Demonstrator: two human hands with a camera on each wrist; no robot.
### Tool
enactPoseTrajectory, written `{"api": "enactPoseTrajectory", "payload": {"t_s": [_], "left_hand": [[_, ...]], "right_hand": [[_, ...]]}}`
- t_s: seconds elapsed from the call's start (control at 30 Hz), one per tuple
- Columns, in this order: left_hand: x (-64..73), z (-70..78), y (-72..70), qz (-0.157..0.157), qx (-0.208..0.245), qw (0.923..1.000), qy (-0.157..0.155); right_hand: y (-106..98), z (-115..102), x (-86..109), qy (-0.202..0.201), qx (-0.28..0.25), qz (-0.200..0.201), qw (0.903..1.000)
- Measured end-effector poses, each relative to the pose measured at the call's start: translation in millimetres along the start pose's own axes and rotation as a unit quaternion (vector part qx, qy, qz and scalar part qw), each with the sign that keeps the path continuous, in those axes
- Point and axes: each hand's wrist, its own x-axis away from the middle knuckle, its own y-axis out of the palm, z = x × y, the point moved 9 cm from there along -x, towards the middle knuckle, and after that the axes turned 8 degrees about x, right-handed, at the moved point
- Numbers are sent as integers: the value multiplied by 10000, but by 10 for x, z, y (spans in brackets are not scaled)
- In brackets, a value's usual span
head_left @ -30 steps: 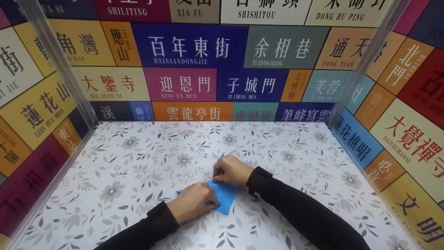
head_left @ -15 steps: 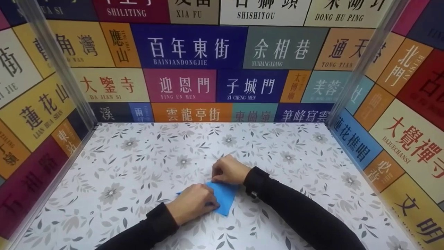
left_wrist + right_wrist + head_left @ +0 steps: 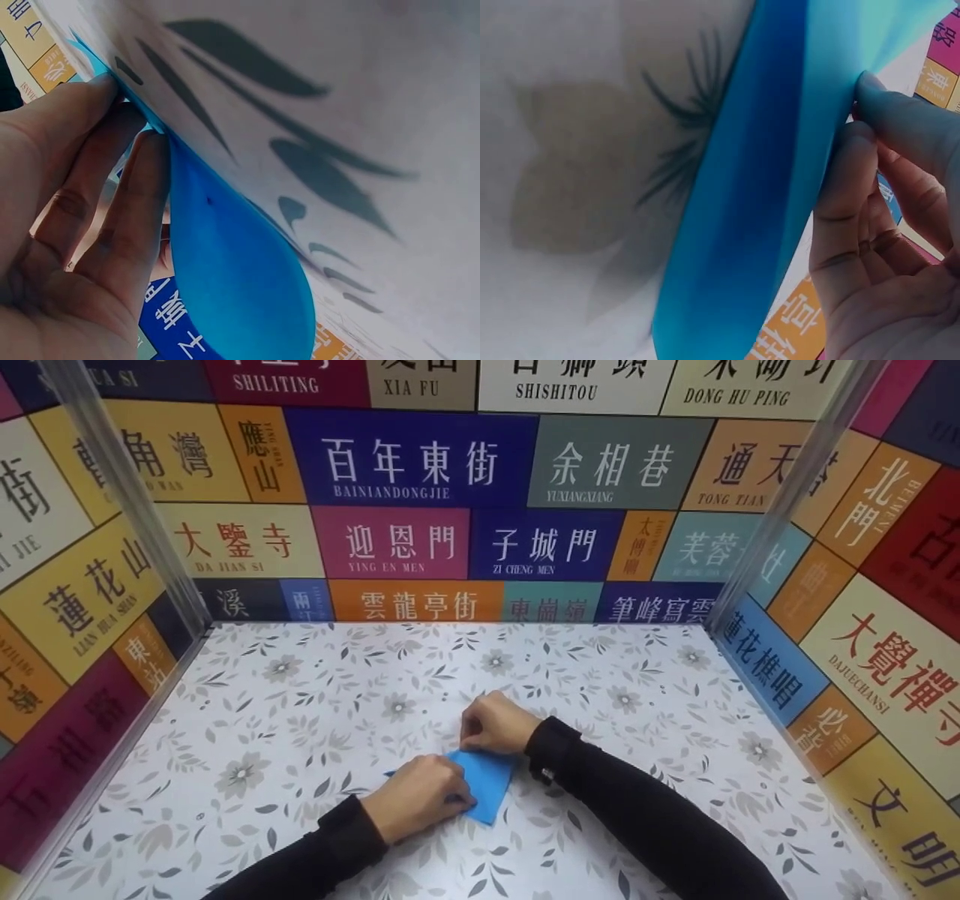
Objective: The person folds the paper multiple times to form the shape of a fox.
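A folded sheet of blue paper (image 3: 491, 789) lies on the floral tabletop, one pointed corner showing past the far side of my left hand (image 3: 421, 795). Bent fingers and thumb of that hand hold the paper down at its left part. At the upper edge, my right hand (image 3: 501, 725) pinches the paper between thumb and finger. Seen from the left wrist, the blue paper (image 3: 240, 277) bulges in a rounded loop beside the fingertips. In the right wrist view, the layers of the paper (image 3: 742, 187) stand slightly apart along the fold.
The white tabletop (image 3: 315, 682) has a grey leaf and flower print. Upright panels with coloured name blocks (image 3: 409, 457) enclose it at the back, left and right. Clear strips (image 3: 142, 510) run up the corners.
Both hands keep nearly the same position on the blue paper. The right hand and sleeve shift only very slightly.
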Motion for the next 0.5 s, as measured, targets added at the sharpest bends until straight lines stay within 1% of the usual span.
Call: {"api": "enactPoseTrajectory", "payload": {"t_s": [0.17,0.3,0.33,0.43,0.5], "left_hand": [[-6,-21,6,-17,133,9999,-80],[-8,-24,-2,-45,159,9998,-87],[-9,-26,-1,-57,160,9998,-93],[-11,-28,-2,-82,166,9998,-104],[-13,-33,-1,-94,167,9997,-128]], "right_hand": [[-4,66,7,81,5,99,9999],[-23,89,16,140,-221,173,9995],[64,196,-18,55,-222,240,9995],[48,188,-2,83,-318,234,9992],[50,192,6,151,-284,174,9993]]}}
